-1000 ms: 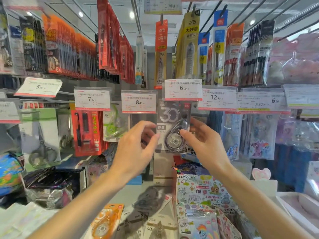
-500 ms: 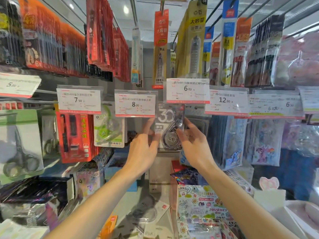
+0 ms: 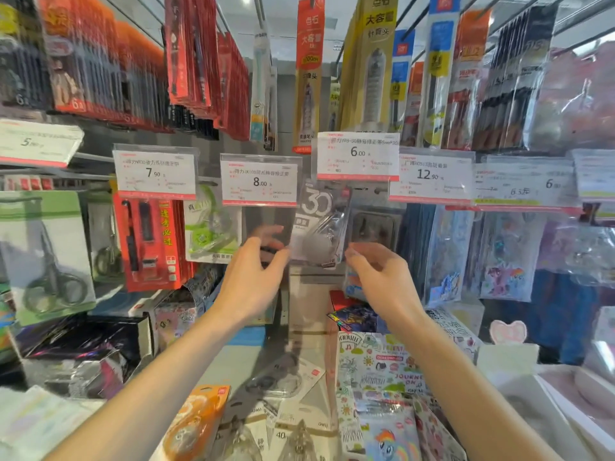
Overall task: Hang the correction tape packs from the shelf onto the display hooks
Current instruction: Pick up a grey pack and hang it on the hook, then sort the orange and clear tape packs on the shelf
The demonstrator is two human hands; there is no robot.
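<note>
The grey correction tape pack (image 3: pixel 321 224) printed with a large "30" is hanging just below the 6.00 price tag (image 3: pixel 357 156), its top tucked behind that tag, so it appears to be on its display hook, though the hook itself is hidden. The pack is blurred and tilting a little, which suggests it is swinging.

The left hand (image 3: pixel 256 277) is hovering just below and to the left of the 6.00 price tag, fingers loosely spread and grasping nothing; its fingertips are sitting beside the pack's lower left edge, and I cannot tell whether they are touching it. The right hand (image 3: pixel 382 277) is sitting below the same tag to the right, fingers relaxed and curled, also released, just beside the pack's lower right corner.

So 1 pack looks done. Well below the 6.00 price tag, more packs are lying on the shelf (image 3: pixel 233 364): an orange correction tape pack (image 3: pixel 196 417) and several grey and white packs (image 3: pixel 283 387) beside it. Those are waiting to be hung, so most of the task seems to be left.
</note>
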